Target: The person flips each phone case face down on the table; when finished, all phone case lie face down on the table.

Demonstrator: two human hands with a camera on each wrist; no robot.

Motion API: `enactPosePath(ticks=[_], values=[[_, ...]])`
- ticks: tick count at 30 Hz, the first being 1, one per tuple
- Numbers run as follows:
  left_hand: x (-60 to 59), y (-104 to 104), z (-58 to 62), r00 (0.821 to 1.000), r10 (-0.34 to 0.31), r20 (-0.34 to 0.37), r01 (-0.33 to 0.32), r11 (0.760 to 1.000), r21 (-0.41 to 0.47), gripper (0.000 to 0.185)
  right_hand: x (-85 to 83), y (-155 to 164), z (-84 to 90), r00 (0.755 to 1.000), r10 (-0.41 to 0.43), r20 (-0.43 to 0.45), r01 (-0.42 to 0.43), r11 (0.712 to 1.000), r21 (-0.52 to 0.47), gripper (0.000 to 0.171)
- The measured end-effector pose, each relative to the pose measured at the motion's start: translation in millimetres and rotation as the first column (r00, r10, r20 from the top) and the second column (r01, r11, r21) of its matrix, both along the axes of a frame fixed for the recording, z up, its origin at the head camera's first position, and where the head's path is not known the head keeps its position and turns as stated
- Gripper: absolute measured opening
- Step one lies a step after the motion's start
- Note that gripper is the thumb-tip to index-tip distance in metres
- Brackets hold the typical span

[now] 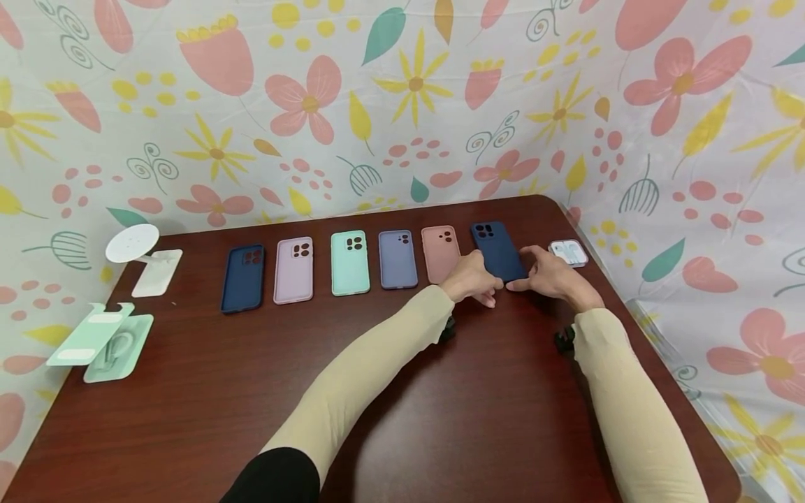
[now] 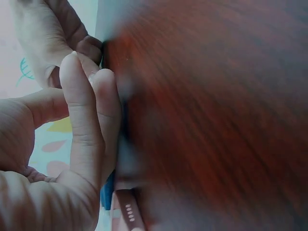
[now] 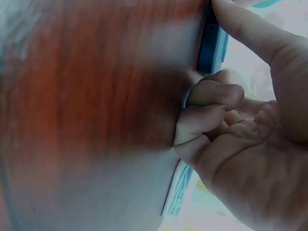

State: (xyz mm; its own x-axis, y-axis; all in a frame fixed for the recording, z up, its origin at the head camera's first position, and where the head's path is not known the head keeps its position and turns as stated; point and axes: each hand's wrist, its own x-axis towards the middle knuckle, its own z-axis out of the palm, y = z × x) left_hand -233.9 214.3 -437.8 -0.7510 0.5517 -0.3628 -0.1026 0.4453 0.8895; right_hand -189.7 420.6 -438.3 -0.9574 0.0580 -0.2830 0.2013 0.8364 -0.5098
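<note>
On the dark wooden desk point(image 1: 440, 419), a row of five phone cases is laid out: navy point(image 1: 242, 278), lilac point(image 1: 293, 270), mint point(image 1: 349, 263), slate blue point(image 1: 397, 259) and pink point(image 1: 439, 251), with a white stand point(image 1: 141, 255) and mint holders point(image 1: 103, 341) at the left.

Navy case point(image 1: 498, 253) end under hands

Six phone cases point(image 1: 355, 262) abreast on table point(image 1: 440, 419), earbuds box point(image 1: 569, 253) rightmost.

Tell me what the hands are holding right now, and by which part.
Both hands hold the dark blue phone case at the right end of the row: the left hand at its near left corner, the right hand at its near right edge.
</note>
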Motion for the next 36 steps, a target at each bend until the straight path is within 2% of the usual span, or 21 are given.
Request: enactPosePath(ticks=[6,9,12,17,19,20,24,28,31,33,36], values=[[1.2,-16,13.6,1.000,-0.027,-0.014,0.027,0.999,0.028,0.095,7.2,-4,5.5,0.999,-0.006,-0.033,0.005,1.000,-0.024,0.101],[-2.4,-28,17.8,1.000,-0.013,-0.018,0.014,0.999,0.049,0.097,10.0,-13,8.0,0.998,-0.001,-0.067,-0.002,0.999,-0.049,0.099],[-6.4,-41,19.1,0.998,-0.019,-0.054,0.021,0.999,0.040,0.098,11.7,-22,9.7,0.995,0.010,-0.099,-0.016,0.998,-0.055,0.098],[-10.5,-62,19.5,0.988,-0.063,-0.141,0.058,0.998,-0.034,0.056,11.8,-37,8.5,0.992,0.027,-0.120,-0.036,0.997,-0.071,0.099],[-11.3,-69,19.4,0.984,-0.062,-0.165,0.052,0.996,-0.070,0.038,11.2,-42,7.4,0.993,0.030,-0.117,-0.040,0.995,-0.090,0.099],[-11.4,-72,19.5,0.983,-0.053,-0.175,0.038,0.996,-0.087,0.036,10.8,-44,6.8,0.993,0.032,-0.117,-0.043,0.994,-0.097,0.098],[-13.2,-82,18.6,0.985,-0.010,-0.175,-0.013,0.992,-0.128,0.047,8.9,-54,4.9,0.992,0.047,-0.120,-0.058,0.994,-0.088,0.096],[-14.6,-87,15.6,0.990,0.019,-0.137,-0.038,0.990,-0.135,0.093,6.6,-63,3.1,0.992,0.063,-0.111,-0.071,0.995,-0.067,0.096],[-15.5,-90,13.0,0.993,0.025,-0.114,-0.039,0.992,-0.119,0.102,3.5,-69,2.3,0.993,0.072,-0.092,-0.080,0.992,-0.094,0.096],[-16.3,-92,11.3,0.994,0.027,-0.108,-0.038,0.994,-0.102,0.082,0.5,-74,1.6,0.993,0.081,-0.083,-0.091,0.989,-0.115,0.096],[-17.9,-96,8.9,0.995,0.024,-0.096,-0.032,0.996,-0.084,0.040,-4.4,-82,0.9,0.993,0.094,-0.068,-0.102,0.987,-0.125,0.096]])
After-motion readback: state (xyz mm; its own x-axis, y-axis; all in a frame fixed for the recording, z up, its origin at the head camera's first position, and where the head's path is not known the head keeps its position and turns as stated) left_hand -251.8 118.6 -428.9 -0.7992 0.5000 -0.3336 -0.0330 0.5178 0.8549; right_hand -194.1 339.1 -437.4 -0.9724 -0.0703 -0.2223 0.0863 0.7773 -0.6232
